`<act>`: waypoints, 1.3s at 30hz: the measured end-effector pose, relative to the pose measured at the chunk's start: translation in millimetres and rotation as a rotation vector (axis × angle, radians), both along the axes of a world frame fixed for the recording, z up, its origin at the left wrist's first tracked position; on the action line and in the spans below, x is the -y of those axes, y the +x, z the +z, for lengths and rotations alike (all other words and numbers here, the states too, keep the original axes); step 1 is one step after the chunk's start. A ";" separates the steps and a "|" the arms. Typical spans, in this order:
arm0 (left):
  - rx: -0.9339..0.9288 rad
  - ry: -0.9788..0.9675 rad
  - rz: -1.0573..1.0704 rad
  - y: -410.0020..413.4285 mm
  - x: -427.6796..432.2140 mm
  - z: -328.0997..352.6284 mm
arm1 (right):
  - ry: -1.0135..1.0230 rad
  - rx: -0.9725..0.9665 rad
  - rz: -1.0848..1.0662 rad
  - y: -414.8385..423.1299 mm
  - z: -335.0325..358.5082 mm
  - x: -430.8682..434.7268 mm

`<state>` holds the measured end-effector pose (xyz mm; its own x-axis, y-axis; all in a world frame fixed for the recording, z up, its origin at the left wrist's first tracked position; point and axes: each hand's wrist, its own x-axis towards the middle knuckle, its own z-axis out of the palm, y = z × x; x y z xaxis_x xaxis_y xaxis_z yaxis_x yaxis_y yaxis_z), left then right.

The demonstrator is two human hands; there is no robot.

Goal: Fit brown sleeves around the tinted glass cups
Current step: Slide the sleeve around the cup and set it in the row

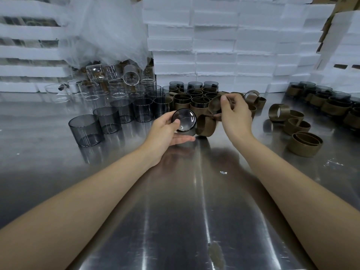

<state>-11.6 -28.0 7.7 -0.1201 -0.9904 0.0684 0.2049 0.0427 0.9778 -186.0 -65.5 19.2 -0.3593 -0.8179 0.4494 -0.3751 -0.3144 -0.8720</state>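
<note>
One view only, head-worn, wide-angle. It sits above the near edge of the tabletop (194, 201), pitched forward and down, facing the far edge. Both forearms enter from the bottom corners. The left hand (167, 131) and right hand (234, 115) land just above frame centre, close to the lens. The tabletop's far edge crosses the upper third, and the stacked white foam blocks (214, 45) behind it fill the top. The near edge itself is out of frame. Straight lines bow toward the frame sides.

Your left hand (163, 133) and right hand (236, 117) are bare; above the steel table (194, 211), both forearms (97, 193) are bare to the wrists.
</note>
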 end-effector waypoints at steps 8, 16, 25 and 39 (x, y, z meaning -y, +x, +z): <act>-0.014 -0.004 0.005 -0.1 0.5 -0.5 | -0.047 0.172 0.096 4.5 0.7 -3.5; 0.008 -0.066 -0.042 1.0 1.0 -4.6 | -0.115 0.205 0.289 14.7 4.2 -9.8; -0.014 -0.085 -0.068 1.3 3.5 -6.8 | -0.119 0.105 0.326 19.2 1.2 -13.4; 0.004 -0.177 -0.084 2.3 5.6 -8.5 | -0.194 -0.399 0.227 31.4 -1.1 -23.3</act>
